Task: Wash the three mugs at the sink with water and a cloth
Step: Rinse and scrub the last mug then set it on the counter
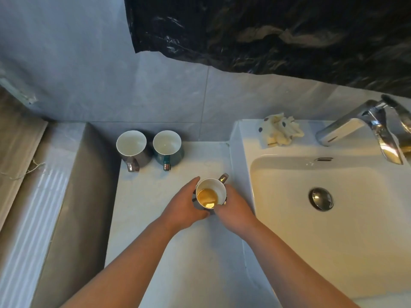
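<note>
In the middle of the frame both hands clasp one mug [211, 193] that stands on the white counter [178, 267], just left of the sink [246, 156]. The left hand [182, 207] curls round the mug's left side, and the right hand [235, 210] wraps its right side, fingers bent against the wall. The mug is upright, white inside, with a pool of brownish liquid at the bottom; its metallic handle points toward the upper right, free of both hands. Toward the upper left of centre, two more mugs stand side by side near the tiled wall [89, 63]: a grey mug [132, 145] on the left and a teal mug [166, 143] just beside it, both upright, both with handles turned toward the bottom of the frame. At the right, a crumpled pale cloth with dark dots [280, 130] lies on the sink's rear ledge, left of the chrome faucet [347, 127]. The round drain stopper [321, 198] sits in the basin. A black plastic sheet [266, 30] hangs across the top.
</note>
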{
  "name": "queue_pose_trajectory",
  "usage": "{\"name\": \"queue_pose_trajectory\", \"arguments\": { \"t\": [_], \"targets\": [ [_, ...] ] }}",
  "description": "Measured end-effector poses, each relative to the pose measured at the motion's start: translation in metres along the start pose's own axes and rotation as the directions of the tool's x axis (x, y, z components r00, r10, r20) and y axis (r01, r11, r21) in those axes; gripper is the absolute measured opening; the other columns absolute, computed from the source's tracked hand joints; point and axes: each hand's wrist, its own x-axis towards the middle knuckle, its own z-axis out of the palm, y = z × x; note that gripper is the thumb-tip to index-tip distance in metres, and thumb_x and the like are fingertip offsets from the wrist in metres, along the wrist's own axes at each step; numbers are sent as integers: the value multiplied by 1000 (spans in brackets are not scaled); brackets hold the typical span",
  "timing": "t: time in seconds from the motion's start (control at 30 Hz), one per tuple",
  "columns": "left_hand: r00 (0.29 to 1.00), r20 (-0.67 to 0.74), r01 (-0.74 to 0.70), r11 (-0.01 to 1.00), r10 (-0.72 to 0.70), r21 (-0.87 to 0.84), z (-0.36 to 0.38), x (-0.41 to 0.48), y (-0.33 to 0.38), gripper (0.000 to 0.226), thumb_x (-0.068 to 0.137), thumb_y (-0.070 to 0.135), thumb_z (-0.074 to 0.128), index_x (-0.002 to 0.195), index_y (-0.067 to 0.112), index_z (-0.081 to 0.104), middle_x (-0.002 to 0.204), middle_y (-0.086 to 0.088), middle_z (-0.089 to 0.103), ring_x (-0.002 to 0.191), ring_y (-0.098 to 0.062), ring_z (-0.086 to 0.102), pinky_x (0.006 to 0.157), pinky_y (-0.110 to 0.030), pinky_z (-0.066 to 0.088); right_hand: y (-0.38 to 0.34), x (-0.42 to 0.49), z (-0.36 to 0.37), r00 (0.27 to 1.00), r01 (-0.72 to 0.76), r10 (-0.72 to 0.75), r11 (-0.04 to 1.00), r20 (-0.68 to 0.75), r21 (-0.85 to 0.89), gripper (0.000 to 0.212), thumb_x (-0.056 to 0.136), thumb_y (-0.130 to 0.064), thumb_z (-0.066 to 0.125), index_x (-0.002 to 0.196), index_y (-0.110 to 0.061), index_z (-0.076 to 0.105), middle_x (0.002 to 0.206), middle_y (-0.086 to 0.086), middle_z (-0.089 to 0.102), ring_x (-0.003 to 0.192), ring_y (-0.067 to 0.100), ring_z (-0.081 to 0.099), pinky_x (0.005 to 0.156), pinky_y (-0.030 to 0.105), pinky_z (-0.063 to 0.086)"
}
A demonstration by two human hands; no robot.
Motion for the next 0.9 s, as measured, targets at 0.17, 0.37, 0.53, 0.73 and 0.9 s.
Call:
{"name": "queue_pose_trajectory", "arguments": {
  "t": [0.17, 0.37, 0.53, 0.73, 0.9],
  "targets": [
    [1000, -2, -17, 999, 17, -50, 7, 11, -13, 78, 67, 24, 92, 127, 43, 46, 127, 17, 59, 117, -12, 60, 95, -26, 53, 8, 9, 7, 1000, -3, 2, 998, 15, 68, 38, 79, -25, 66, 115, -35, 60, 100, -11, 70, 92, 11, 67, 68, 27, 57],
    [998, -39, -42, 997, 39, -71, 10, 14, -16, 82, 64, 22, 94, 128, 45, 47, 126, 20, 58, 114, -11, 59, 86, -14, 49, 6, 7, 3, 1000, -3, 2, 997, 1, 81, 40, 83, -25, 70, 119, -36, 58, 107, -13, 67, 98, 11, 64, 68, 18, 50],
    [994, -100, -57, 992, 46, -113, 8, 4, -17, 81, 61, 23, 95, 128, 41, 53, 124, 20, 62, 113, -9, 61, 91, -22, 54, 5, -2, -3, 1000, 15, -17, 995, 26, 96, 44, 89, -23, 70, 126, -38, 52, 109, -18, 61, 96, 5, 58, 66, 12, 43],
    [982, -182, -83, 985, 54, -154, -5, -25, -2, 79, 59, 23, 96, 113, 58, 50, 116, 31, 58, 109, -2, 58, 80, -15, 52, -5, -20, -9, 995, 99, -102, 988, 17, 122, 51, 86, -21, 72, 129, -40, 52, 121, -15, 63, 112, 9, 59, 82, 22, 50],
    [964, -252, -123, 984, 88, -126, -12, -59, 17, 83, 60, 23, 96, 110, 63, 43, 115, 34, 52, 107, 1, 55, 77, -15, 48, -13, -47, -17, 977, 205, -211, 969, 34, 140, 64, 79, -29, 79, 133, -45, 47, 129, -15, 57, 119, 10, 55, 97, 36, 54]
  ]
}}
